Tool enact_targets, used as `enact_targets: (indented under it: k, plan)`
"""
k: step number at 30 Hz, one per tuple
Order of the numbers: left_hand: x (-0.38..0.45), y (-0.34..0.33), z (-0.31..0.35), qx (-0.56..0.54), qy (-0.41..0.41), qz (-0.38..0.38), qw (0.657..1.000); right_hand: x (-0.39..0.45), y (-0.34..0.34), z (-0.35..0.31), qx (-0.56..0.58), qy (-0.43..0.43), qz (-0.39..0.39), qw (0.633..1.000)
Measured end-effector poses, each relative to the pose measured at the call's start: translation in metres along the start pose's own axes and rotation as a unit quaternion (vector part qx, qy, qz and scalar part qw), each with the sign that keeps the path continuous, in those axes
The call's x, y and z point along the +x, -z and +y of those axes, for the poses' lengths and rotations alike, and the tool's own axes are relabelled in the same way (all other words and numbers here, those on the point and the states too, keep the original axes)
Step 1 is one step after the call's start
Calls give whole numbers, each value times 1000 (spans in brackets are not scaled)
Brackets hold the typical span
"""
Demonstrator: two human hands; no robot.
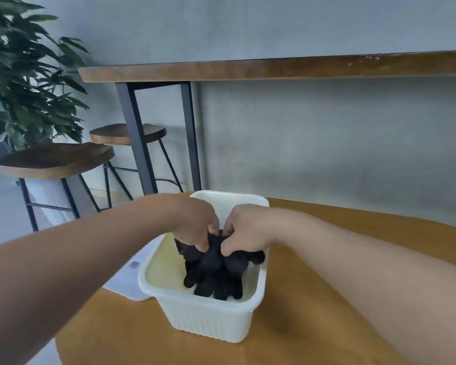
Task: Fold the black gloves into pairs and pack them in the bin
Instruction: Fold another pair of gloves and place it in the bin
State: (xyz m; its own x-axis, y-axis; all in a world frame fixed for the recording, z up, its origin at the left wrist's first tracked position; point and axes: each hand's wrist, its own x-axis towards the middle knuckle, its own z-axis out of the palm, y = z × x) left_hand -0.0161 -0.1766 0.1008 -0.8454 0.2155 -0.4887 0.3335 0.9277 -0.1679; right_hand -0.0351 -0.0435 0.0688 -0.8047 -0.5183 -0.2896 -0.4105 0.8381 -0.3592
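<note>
Both hands, left hand (195,226) and right hand (244,233), pinched black gloves (216,270). Gloves sat inside white bin (206,320) on wooden table (313,325).

A round wooden table (116,325) fills the foreground, with a white sheet of paper (132,275) lying flat on its left part. Beyond it, a long wooden counter (274,68) on dark metal legs runs along a grey concrete wall (327,140). Two wooden-seated stools (55,159) with black metal legs stand at the left, beside a leafy green plant (19,75).
</note>
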Motion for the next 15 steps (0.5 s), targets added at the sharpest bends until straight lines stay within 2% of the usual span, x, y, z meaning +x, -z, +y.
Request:
enact_targets:
  k: [4,8,12,15]
  plan:
    - [38,-43,-11,37,-31,-79,996,46,-38,-10,-23,-17,-110,993]
    - [68,-74,-11,47,-42,-103,993,65,-60,-9,-47,-40,-185,981]
    - [82,-92,-12,32,-29,-74,996,79,-74,-8,-82,-68,-214,971]
    - [87,-96,-17,-1,-4,-28,1000,86,-77,-7,-127,-82,-190,970]
